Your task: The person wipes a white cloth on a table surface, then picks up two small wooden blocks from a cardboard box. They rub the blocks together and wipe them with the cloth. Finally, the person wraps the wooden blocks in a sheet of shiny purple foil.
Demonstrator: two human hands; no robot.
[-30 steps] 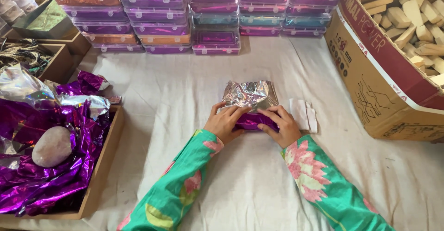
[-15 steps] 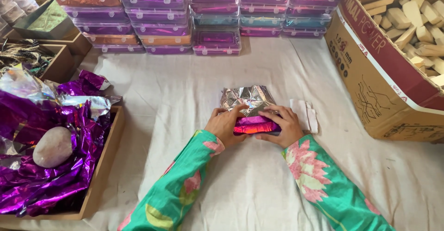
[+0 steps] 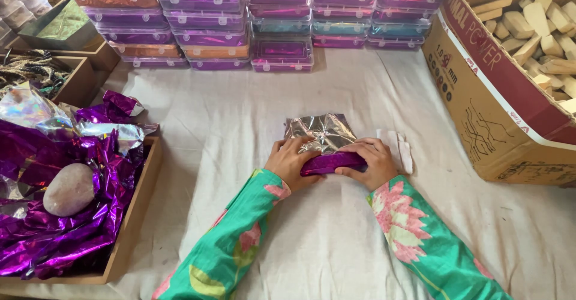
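The left hand [image 3: 292, 162] lies curled over the near left end of a small block half wrapped in purple foil [image 3: 327, 162], its fingers bent down onto the silver inside of the foil sheet [image 3: 321, 132], and the right hand [image 3: 369, 163] mirrors it on the other end, fingers closed loosely over the top edge with the thumb tucked under the front; both have hold of the wrapped block, which sits on the cloth-covered tabletop [image 3: 336, 240] directly between them. To fold well here, I judge it best to keep the block pinned flat, draw the foil snug over the top edge with even pull from both sides, and crease it with the fingertips before letting go, since loose foil springs back and wrinkles. Both forearms, in green flowered sleeves, come in from below and converge, wrists low near the cloth. Just right of the right hand lie a few white strips [image 3: 399, 149]. Well to the left of the left hand a wooden tray [image 3: 129, 228] holds crumpled purple foil and a smooth stone [image 3: 68, 190]; beyond the hands stand stacked plastic boxes [image 3: 240, 18], and far right an open carton of wooden blocks [image 3: 492, 96]
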